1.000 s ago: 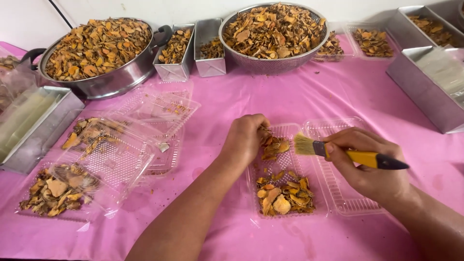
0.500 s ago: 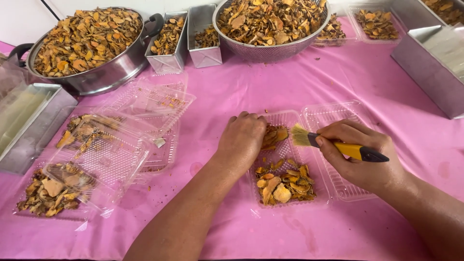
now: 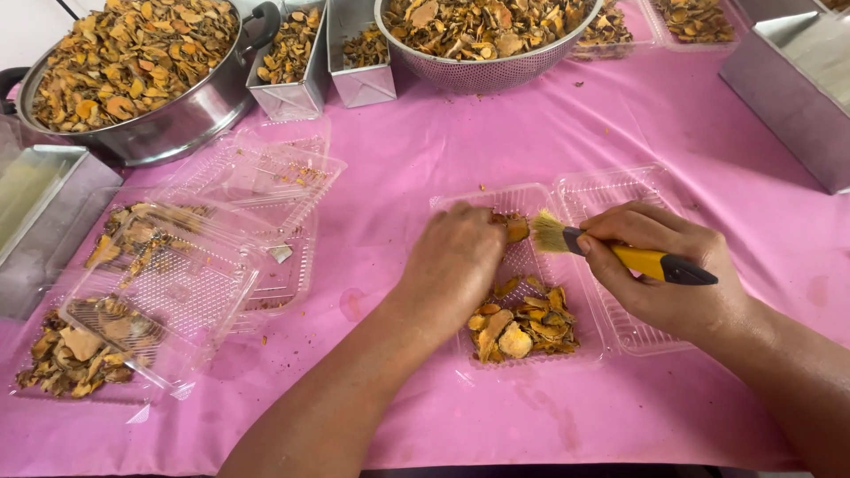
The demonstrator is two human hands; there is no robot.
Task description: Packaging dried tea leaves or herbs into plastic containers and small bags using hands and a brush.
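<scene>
Pink table cover [image 3: 496, 150] spans the whole work surface. Far left stands a large steel pot [image 3: 168, 124] heaped with dried orange-brown slices; far centre, a perforated steel bowl [image 3: 482, 71] with the same contents. Two small steel boxes [image 3: 359, 80] sit between them, and a steel tray [image 3: 788, 97] lies at far right. At near left, a stack of clear clamshell boxes [image 3: 195, 265], some filled with slices.

Centre near: open clear clamshell container [image 3: 611, 265], a pile of slices [image 3: 522, 323] in its near left compartment. Left hand [image 3: 452, 265] rests palm down over the container, fingers curled around one slice [image 3: 515, 228]. Right hand [image 3: 664, 274] is closed around the yellow-handled brush [image 3: 620, 252], bristles touching that slice.
</scene>
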